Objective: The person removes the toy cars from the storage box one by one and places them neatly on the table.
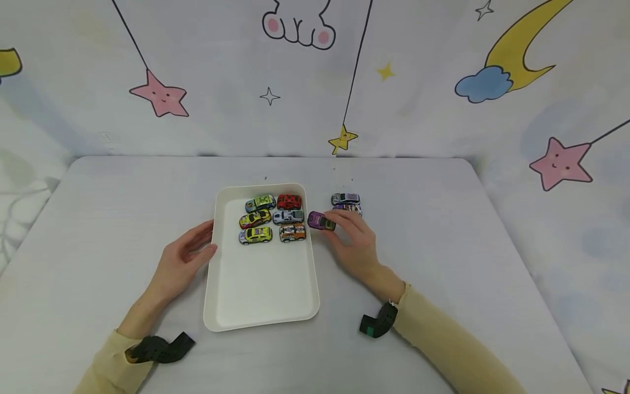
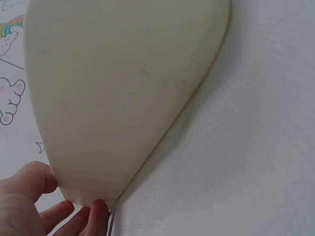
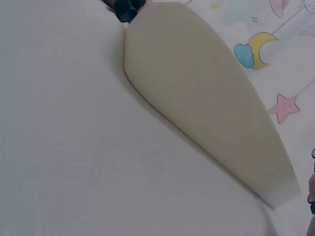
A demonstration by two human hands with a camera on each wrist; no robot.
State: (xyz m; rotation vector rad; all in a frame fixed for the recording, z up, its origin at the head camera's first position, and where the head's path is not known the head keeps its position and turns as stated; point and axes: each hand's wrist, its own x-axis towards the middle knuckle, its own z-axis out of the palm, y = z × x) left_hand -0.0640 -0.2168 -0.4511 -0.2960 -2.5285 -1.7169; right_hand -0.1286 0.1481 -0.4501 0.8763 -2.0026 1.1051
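Observation:
A white rectangular tray [image 1: 261, 290] holds several small toy cars in its upper part, among them a red toy car [image 1: 289, 202] and an orange toy car [image 1: 292, 232]. At the tray's right rim, my right hand [image 1: 356, 246] pinches a purple toy car [image 1: 319, 220] between thumb and fingers. My left hand [image 1: 179, 262] lies along the tray's left side, its fingertips touching the outer wall. That wall fills much of the left wrist view, with the left fingers [image 2: 98, 216] against its lower end. Only a sliver of the right hand [image 3: 311, 223] shows in the right wrist view.
Beyond the right hand, a silver toy car [image 1: 345, 198] and a second toy car [image 1: 348, 208], partly hidden by the fingers, lie on the white table [image 1: 418, 230]. A wall cloth with printed stars [image 1: 162, 96] rises behind the table's far edge.

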